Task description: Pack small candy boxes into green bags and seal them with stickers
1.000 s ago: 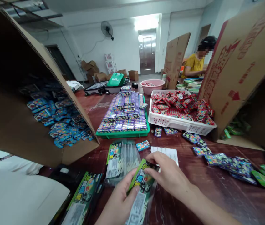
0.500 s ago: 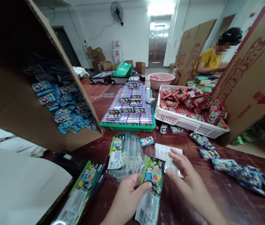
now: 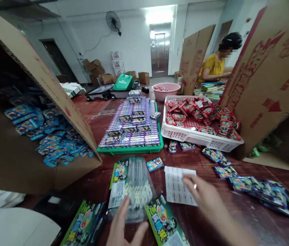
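My left hand (image 3: 125, 227) is open, its fingers spread over the lower edge of a stack of clear plastic bags with green printed headers (image 3: 118, 181). A green and black printed packet (image 3: 163, 218) lies slanted to the right of my left thumb. My right hand (image 3: 207, 196) reaches over a white sheet of round stickers (image 3: 173, 191). Its fingers are bent and pressed together at the sheet, with a ring on one; motion blurs them, and whatever they pinch is hidden. A small blue candy packet (image 3: 155, 164) lies beyond the bags.
A green tray (image 3: 131, 150) holds rows of purple boxes. Right of it, a white basket (image 3: 185, 135) holds red packets. Cardboard boxes (image 3: 83, 136) stand on both sides, the left one with blue packets. Loose purple packets (image 3: 246, 184) trail along the right. A co-worker (image 3: 213, 66) sits behind cardboard.
My left hand has let go of the printed packet, which now lies on the table, and has opened. My right hand has come down onto the sticker sheet. The view has shifted slightly.
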`<control>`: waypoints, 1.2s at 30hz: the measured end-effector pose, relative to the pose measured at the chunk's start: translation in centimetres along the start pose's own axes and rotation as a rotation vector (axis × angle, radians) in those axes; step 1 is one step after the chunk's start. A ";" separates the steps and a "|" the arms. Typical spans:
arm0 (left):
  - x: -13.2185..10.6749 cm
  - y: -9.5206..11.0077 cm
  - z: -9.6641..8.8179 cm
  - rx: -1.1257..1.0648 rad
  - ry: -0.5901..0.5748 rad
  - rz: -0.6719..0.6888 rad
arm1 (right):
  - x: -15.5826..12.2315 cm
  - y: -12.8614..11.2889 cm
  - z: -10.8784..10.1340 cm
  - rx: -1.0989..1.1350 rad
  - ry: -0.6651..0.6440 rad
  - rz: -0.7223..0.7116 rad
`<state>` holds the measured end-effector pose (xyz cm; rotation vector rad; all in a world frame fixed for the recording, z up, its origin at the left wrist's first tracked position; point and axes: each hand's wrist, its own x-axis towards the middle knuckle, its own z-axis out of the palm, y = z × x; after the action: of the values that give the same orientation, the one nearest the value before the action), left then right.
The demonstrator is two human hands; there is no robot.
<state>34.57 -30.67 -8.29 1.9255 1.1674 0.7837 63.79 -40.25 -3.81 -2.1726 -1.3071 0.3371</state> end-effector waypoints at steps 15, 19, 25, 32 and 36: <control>17.9 7.2 6.8 0.580 -0.348 0.305 | 14.7 3.4 -0.8 -0.314 -0.080 -0.179; 14.2 10.2 7.1 0.143 -0.490 0.236 | 7.5 7.6 -7.1 -0.213 0.029 -0.091; 5.2 14.8 14.3 -0.652 -0.806 -0.491 | -4.5 13.4 -11.2 0.141 -0.319 -0.014; -1.0 13.3 19.2 -0.454 -0.774 -0.230 | -11.7 15.8 -9.9 -0.091 -0.273 -0.058; -2.2 13.9 17.9 -0.188 -0.710 0.097 | -12.4 15.8 -8.9 -0.053 -0.229 -0.093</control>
<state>54.30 -41.94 -6.65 1.8716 0.5477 0.1974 73.52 -59.74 -6.97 -2.1567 -1.5525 0.5322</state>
